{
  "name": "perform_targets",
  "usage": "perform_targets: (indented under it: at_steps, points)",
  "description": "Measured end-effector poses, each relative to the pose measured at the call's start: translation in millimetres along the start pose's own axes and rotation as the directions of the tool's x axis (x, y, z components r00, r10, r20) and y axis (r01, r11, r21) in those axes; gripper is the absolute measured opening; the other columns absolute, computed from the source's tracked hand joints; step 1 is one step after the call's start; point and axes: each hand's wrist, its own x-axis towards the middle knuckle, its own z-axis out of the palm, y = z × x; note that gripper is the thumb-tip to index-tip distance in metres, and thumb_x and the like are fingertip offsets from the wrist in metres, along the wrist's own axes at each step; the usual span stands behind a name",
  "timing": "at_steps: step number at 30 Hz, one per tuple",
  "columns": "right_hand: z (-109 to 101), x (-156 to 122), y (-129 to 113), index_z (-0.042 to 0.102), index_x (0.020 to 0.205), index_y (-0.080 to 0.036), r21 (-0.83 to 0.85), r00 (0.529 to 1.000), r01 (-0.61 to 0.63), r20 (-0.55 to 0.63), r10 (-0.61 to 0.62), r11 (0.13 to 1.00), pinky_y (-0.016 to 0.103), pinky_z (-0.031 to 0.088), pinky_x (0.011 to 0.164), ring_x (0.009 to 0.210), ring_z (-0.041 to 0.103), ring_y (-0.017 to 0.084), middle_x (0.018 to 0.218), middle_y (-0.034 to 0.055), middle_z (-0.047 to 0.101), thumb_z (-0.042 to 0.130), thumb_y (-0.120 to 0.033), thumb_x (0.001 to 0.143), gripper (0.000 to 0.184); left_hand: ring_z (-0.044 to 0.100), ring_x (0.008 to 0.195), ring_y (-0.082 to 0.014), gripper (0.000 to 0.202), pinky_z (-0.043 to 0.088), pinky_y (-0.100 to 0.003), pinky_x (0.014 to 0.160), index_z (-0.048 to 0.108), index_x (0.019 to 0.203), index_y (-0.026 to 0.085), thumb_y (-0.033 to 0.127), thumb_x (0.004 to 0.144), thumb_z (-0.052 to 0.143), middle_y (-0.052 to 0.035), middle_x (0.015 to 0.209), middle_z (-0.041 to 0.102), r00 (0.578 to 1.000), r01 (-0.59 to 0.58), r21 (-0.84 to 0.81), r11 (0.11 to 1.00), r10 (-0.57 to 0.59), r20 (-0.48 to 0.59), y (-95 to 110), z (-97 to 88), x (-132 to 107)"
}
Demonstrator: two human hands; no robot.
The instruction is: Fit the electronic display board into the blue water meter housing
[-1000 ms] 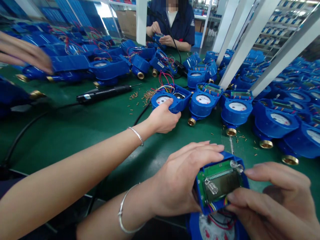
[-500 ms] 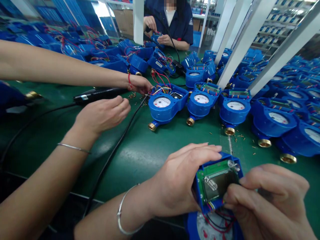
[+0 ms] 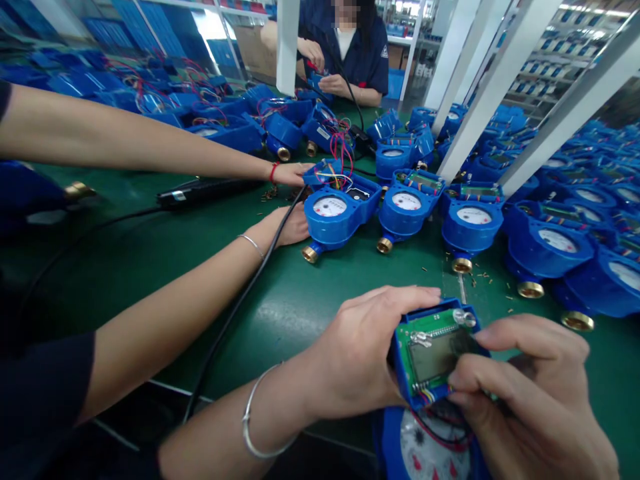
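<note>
My left hand (image 3: 367, 350) is wrapped round the left side of a blue water-meter housing (image 3: 430, 440) at the near edge of the green bench. A green circuit board with a grey display (image 3: 436, 352) sits in the housing's raised blue lid. My right hand (image 3: 533, 403) presses fingers on the board's right and lower edge. Red and black wires run under the board above the white dial.
A co-worker's two arms reach in from the left to a blue meter (image 3: 334, 212) with loose wires. A black electric screwdriver (image 3: 200, 191) and its cable lie on the mat. Rows of blue meters (image 3: 473, 223) fill the right; another person (image 3: 350, 50) works opposite. White posts (image 3: 483, 87) rise at right.
The co-worker's near hand moved right from beside the screwdriver to the meter's left side, and the far hand now touches its wires. My hands tilted the board slightly, staying on the housing.
</note>
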Motion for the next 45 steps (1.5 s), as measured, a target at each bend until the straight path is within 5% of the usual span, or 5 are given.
perform_targets:
  at_steps: [10, 15, 25, 38, 45]
  points:
    - [7, 0, -1, 0.059, 0.087, -0.02, -0.102, 0.998, 0.035, -0.05, -0.04, 0.994, 0.039, 0.03, 0.083, 0.1, 0.046, 0.026, 0.103, 0.0079, 0.05, 0.055, -0.018, 0.089, 0.005, 0.065, 0.108, -0.0206, 0.068, 0.051, -0.029, 0.096, 0.045, 0.123, 0.018, 0.038, 0.068, 0.08, -0.0092, 0.119, 0.065, 0.995, 0.078, 0.012, 0.997, -0.078, 0.058, 3, -5.2, 4]
    - [8, -1, 2, 0.058, 0.087, -0.022, -0.122, 0.999, 0.003, -0.033, -0.007, 0.993, 0.04, 0.028, 0.084, 0.101, 0.046, 0.027, 0.106, 0.0076, 0.051, 0.054, -0.022, 0.089, 0.004, 0.062, 0.111, -0.023, 0.077, 0.05, -0.031, 0.097, 0.043, 0.129, 0.019, 0.022, 0.061, 0.078, -0.0087, 0.125, 0.061, 0.982, 0.151, -0.048, 0.987, -0.145, 0.12, 10, -13.4, 8]
    - [10, -2, -2, 0.058, 0.087, -0.023, -0.067, 1.0, -0.009, -0.024, 0.008, 0.998, 0.042, 0.028, 0.087, 0.105, 0.044, 0.028, 0.11, 0.0077, 0.05, 0.055, -0.021, 0.088, 0.003, 0.067, 0.103, -0.024, 0.073, 0.053, -0.031, 0.087, 0.049, 0.121, 0.02, 0.039, 0.06, 0.084, -0.0089, 0.119, 0.065, 0.966, 0.256, -0.171, 0.952, -0.246, 0.076, 11, -9.4, 9]
    - [24, -1, 3, 0.044, 0.118, -0.02, 0.225, 0.975, -0.128, -0.149, 0.164, 0.966, 0.039, 0.045, 0.087, 0.109, 0.049, 0.023, 0.122, 0.0101, 0.045, 0.066, -0.011, 0.077, 0.047, 0.068, 0.096, -0.0252, 0.068, 0.058, -0.036, 0.083, 0.05, 0.119, 0.019, 0.041, 0.062, 0.077, -0.0107, 0.112, 0.066, 0.963, 0.231, -0.36, 0.904, -0.265, -0.047, 7, 2.5, 5]
    - [18, 0, 1, 0.034, 0.129, -0.019, 0.494, 0.946, -0.307, 0.066, 0.317, 0.813, 0.028, 0.05, 0.093, 0.119, 0.049, 0.02, 0.125, 0.0122, 0.043, 0.067, -0.021, 0.078, 0.061, 0.065, 0.097, -0.0196, 0.069, 0.057, -0.029, 0.083, 0.048, 0.121, 0.022, 0.033, 0.061, 0.08, -0.0067, 0.114, 0.061, 0.969, 0.137, -0.351, 0.926, -0.198, -0.144, 0, 3.3, 8]
